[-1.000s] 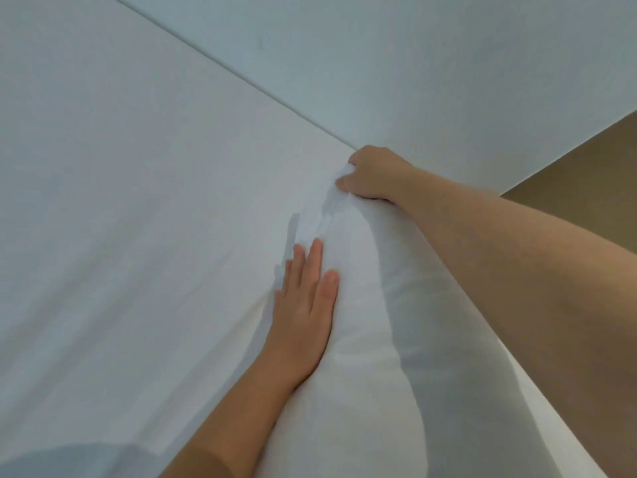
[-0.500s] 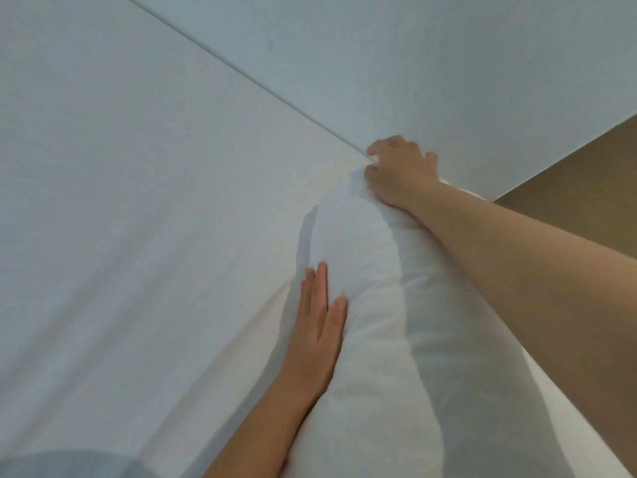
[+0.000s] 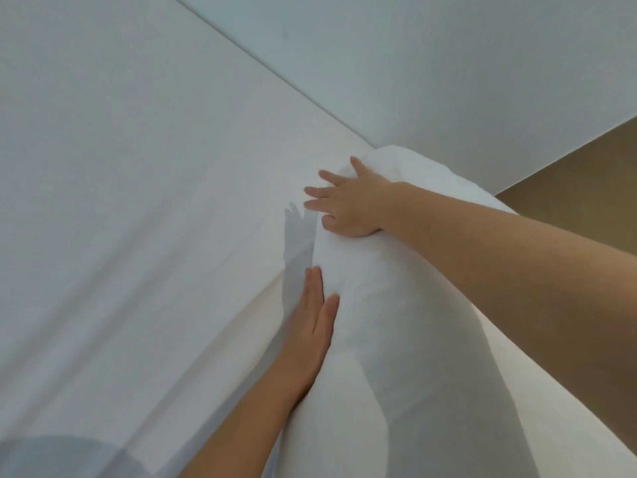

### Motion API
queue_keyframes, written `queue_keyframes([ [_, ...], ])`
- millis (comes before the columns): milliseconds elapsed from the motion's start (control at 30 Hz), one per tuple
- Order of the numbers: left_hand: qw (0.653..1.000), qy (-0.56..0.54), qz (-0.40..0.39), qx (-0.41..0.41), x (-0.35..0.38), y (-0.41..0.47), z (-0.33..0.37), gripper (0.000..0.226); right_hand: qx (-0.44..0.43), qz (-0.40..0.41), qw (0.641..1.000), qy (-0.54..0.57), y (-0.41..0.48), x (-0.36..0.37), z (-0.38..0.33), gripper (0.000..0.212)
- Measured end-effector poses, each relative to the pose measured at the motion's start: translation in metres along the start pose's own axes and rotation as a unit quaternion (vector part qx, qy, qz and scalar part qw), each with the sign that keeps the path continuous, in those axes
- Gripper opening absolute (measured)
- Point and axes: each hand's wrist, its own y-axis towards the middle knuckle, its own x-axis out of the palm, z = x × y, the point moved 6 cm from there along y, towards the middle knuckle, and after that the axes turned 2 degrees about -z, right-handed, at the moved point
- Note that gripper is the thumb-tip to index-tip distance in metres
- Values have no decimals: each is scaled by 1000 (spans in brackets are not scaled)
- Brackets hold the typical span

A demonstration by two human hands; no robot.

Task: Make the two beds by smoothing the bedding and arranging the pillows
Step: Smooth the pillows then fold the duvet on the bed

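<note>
**Item 1:** pillow (image 3: 396,322), white, plump. Lies lengthwise on bed sheet (image 3: 138,219), right of view, far end near pale wall (image 3: 448,63).
**Item 2:** left grip (image 3: 312,326), flat, fingers straight & together, holds nothing. Palm against pillow's left flank, just beside sheet.
**Item 3:** right grip (image 3: 348,205), fingers spread & straight, nothing clasped. Presses on top of pillow's far end.
**Misc:** sheet w/ shallow creases. Brown surface (image 3: 586,174) at right beyond pillow, type n/k.
</note>
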Motion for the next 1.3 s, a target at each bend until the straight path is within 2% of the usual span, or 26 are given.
queue_keyframes([
  [33,1000,-2,1,-1,-1,-4,2,65,-12,-27,1000,-9,2,3,-7,53],
  [100,1000,13,-1,-5,2,-12,3,70,30,-69,997,-22,4,15,-1,53],
  [200,999,27,-22,-15,7,-34,2,62,144,-61,988,-14,-4,14,16,59],
  [233,999,30,-25,-15,7,-40,2,60,148,-61,987,-12,-8,13,11,61],
  [333,999,32,-21,-28,4,-46,6,57,58,-62,996,-15,-17,14,-13,61],
  [433,998,48,-30,-23,10,-52,18,58,88,-67,994,10,-31,15,-6,61],
  [533,997,75,-24,-13,12,-63,23,61,13,-65,998,-12,-40,9,-21,59],
  [667,996,80,-15,-25,11,-70,22,63,44,31,999,5,-64,-4,-26,64],
  [767,995,98,-6,-30,13,-74,22,64,12,-38,999,-21,-78,6,-47,63],
  [800,994,105,-6,-30,13,-75,21,65,22,-29,999,-29,-80,3,-52,64],
  [867,994,108,-2,-34,12,-78,20,66,30,41,998,-26,-78,-8,-57,66],
  [900,994,106,0,-37,11,-80,18,67,25,39,999,-26,-77,-8,-61,66],
  [1000,993,112,-2,-37,12,-90,17,68,36,-35,998,-28,-86,9,-72,67],
  [1067,994,106,1,-37,13,-97,14,67,26,-5,999,-28,-91,9,-79,67],
  [1167,994,100,2,-52,13,-108,12,67,14,-25,999,-38,-102,7,-85,67],
  [1267,993,101,3,-58,12,-119,9,67,6,7,999,-32,-109,6,-94,69],
  [1300,993,100,7,-61,12,-122,7,67,0,-12,999,-35,-110,7,-98,68],
])
